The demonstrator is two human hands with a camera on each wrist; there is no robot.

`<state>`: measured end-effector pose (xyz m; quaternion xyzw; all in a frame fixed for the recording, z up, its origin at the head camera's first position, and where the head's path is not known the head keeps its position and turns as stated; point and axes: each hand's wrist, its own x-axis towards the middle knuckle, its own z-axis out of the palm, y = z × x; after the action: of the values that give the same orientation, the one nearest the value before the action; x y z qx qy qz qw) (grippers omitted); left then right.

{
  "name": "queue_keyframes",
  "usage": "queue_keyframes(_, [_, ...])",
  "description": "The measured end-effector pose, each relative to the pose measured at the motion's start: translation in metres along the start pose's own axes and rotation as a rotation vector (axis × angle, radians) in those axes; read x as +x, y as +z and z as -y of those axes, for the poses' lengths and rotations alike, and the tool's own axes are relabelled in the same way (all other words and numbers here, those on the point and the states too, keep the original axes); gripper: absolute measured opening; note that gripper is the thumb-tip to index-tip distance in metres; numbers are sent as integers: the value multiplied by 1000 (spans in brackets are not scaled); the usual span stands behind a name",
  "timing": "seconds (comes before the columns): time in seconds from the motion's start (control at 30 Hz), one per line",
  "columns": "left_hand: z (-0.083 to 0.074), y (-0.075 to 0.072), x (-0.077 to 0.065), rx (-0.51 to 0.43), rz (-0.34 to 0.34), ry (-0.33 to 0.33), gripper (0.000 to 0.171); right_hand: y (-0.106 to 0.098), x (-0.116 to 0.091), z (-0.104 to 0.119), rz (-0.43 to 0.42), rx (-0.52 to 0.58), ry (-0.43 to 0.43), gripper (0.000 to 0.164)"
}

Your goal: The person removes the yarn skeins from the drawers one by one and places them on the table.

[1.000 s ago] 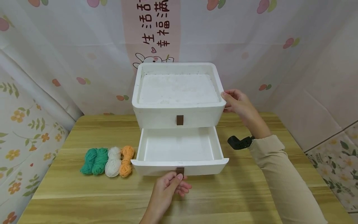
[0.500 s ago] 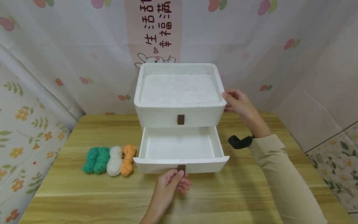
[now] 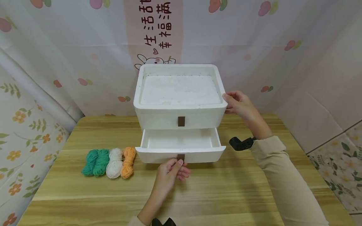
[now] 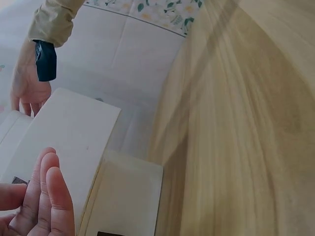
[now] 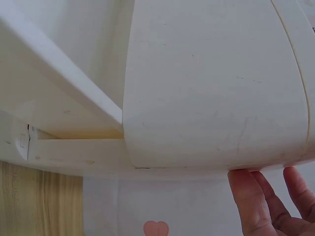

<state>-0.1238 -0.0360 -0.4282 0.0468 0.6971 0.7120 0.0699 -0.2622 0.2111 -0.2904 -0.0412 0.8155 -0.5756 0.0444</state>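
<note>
A white drawer cabinet (image 3: 155,118) with a shallow tray top stands at the back of the table. One of its drawers (image 3: 158,156) is partly pulled out, and its visible inside holds nothing. My left hand (image 3: 171,171) pinches that drawer's brown pull tab (image 3: 181,155) between thumb and fingers; several of its fingers (image 4: 60,196) show in the left wrist view. At the cabinet's upper right side, my right hand (image 3: 240,105) rests thumb and fingertips against the edge. The right wrist view shows right fingers (image 5: 248,196) touching the white casing (image 5: 211,88).
Left of the cabinet lie several yarn skeins: green (image 3: 96,162), white (image 3: 114,164) and orange (image 3: 128,163). The wooden table (image 3: 226,194) meets a patterned curtain (image 3: 107,62) behind. In the left wrist view, another white front (image 4: 130,196) with a dark tab sits below the pulled-out drawer.
The left hand has pushed the drawer partway back toward the cabinet, so less of its inside shows. The right hand stays at the cabinet's side, and the yarn has not moved.
</note>
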Motion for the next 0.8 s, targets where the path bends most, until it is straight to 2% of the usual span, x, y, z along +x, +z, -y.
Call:
queue_keyframes(0.13, [-1,-2,8,-7,-6,-7,35,2,0,1,0,-6,-4,48])
queue_keyframes(0.4, [0,-4,29,-3,-28,-15,33,2,0,-1,3,-9,-16,60])
queue_keyframes(0.43, [0,-4,32,-7,-32,-17,33,2,0,-1,1,29,-25,58])
queue_keyframes(0.53, [0,-5,41,-24,-38,-26,34,1,0,-2,6,49,-36,59])
queue_keyframes(0.8, [1,-7,60,-20,-46,-33,35,2,-2,2,5,-7,2,55])
